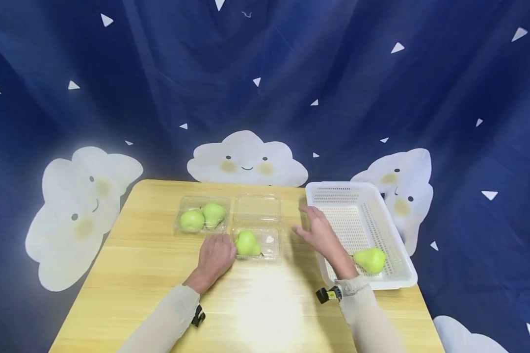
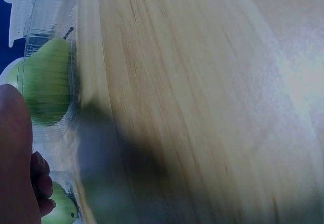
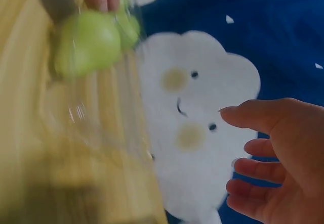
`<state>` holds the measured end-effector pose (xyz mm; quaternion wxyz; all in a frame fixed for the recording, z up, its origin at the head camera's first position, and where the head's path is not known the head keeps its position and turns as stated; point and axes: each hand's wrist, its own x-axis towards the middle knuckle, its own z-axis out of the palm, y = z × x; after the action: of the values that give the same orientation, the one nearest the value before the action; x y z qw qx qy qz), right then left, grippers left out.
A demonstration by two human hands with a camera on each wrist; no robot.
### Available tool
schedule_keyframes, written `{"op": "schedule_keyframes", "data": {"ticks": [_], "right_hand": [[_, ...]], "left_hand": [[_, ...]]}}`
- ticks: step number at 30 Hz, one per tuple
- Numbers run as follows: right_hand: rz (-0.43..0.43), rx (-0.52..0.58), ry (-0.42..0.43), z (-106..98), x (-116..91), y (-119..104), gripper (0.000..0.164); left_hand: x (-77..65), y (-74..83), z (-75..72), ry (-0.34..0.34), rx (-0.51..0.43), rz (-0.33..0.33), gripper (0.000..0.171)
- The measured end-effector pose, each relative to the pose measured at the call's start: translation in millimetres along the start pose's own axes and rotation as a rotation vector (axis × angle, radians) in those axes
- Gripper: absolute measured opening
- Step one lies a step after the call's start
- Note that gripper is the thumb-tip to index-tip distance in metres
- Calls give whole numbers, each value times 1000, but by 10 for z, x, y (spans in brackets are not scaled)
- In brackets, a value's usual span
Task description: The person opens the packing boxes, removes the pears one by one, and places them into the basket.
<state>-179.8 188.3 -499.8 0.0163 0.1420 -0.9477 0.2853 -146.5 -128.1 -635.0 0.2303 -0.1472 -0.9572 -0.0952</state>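
Note:
My left hand [image 1: 215,257] rests near the left side of a clear plastic clamshell box [image 1: 271,252], fingers loosely curled with nothing seen in them. One green pear [image 1: 247,243] lies in that box, and its lid [image 1: 258,208] is folded back. In the left wrist view the same pear [image 2: 48,82] shows beside my thumb. My right hand [image 1: 321,235] hovers at the left wall of a white plastic basket [image 1: 399,240], thumb and fingers spread apart, holding nothing. Another green pear [image 1: 372,260] lies in the basket's near end.
Left of the open box sits a second clear box [image 1: 180,215], apparently closed, with two green pears [image 1: 203,216] inside. Everything stands on a wooden table [image 1: 137,255]. Behind the table hangs a dark blue curtain [image 1: 282,113] printed with clouds.

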Motion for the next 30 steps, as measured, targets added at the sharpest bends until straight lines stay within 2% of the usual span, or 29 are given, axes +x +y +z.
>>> {"op": "schedule_keyframes", "data": {"ticks": [5,12,17,30], "right_hand": [[5,56,-58,288,26,-150,65],[-9,93,-138,637,72,-199,70],[-9,107,-197,752,72,-211,75],[-66,172,-259,946,99,-215,78]], "left_hand": [[5,11,-34,2,-5,-3,31],[3,38,-70,-19,-2,-6,32],[-1,43,-84,-17,0,-6,33],[-21,44,-47,0,11,3,31]]}}
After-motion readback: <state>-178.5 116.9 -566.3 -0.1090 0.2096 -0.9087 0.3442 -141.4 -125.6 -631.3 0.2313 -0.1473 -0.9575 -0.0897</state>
